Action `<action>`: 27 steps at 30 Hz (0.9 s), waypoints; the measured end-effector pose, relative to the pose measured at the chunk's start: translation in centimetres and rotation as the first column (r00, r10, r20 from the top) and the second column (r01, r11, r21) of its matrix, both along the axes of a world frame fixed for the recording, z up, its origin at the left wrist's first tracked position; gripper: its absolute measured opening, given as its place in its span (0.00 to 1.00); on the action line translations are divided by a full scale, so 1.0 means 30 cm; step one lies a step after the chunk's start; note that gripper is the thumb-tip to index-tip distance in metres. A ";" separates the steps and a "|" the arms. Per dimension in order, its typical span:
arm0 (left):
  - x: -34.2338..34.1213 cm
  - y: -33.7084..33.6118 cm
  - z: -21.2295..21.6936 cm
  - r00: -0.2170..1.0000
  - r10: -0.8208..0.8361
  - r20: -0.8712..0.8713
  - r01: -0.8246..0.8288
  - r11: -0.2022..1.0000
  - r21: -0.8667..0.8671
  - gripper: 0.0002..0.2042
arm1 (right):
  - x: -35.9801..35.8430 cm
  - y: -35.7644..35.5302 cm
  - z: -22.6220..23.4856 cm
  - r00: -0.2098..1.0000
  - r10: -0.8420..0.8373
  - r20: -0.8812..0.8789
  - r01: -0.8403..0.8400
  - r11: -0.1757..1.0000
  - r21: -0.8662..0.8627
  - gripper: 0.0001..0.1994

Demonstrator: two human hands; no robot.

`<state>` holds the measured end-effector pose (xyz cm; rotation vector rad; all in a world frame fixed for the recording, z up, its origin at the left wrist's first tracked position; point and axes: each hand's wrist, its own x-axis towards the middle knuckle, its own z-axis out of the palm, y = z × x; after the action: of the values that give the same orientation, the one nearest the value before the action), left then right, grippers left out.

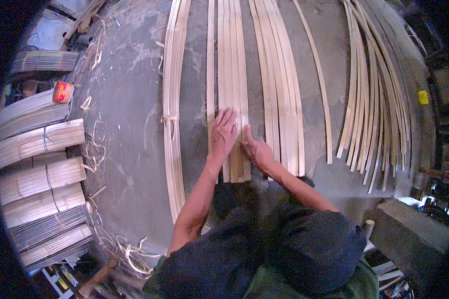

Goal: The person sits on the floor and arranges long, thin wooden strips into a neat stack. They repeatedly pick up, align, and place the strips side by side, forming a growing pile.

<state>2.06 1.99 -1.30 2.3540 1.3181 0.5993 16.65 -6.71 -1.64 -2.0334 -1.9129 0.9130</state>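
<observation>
Long, pale, flat wooden strips [230, 65], possibly split bamboo, lie side by side between my knees and the top of the view. My left hand [224, 132] rests on this middle group, its fingers stretched out flat along the strips. Against the group's right edge is my right hand [258, 151], one finger extended forward and the others partly hidden. A single strip [211, 60] runs along the group's left side. To the right lies another group of strips [277, 74], and to the left a bundle [173, 74] tied with a thin band.
One lone strip [317, 70] and a fanned-out pile of strips [371, 99] lie right on the concrete floor [129, 124]. Stacked tied bundles [42, 182] line the left, with a red can [63, 92] on them. Curled scraps [134, 256] lie nearby; a block [409, 224] stands lower right.
</observation>
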 end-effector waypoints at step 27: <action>0.004 -0.038 0.038 0.993 -0.035 -0.110 0.033 0.999 -0.016 0.22 | 0.158 -0.057 0.155 0.948 -0.251 -0.197 0.295 0.924 0.244 0.18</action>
<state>2.17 0.84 -0.15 2.4237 1.3210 0.4545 21.41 -8.41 3.03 -1.9333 -1.5237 0.6815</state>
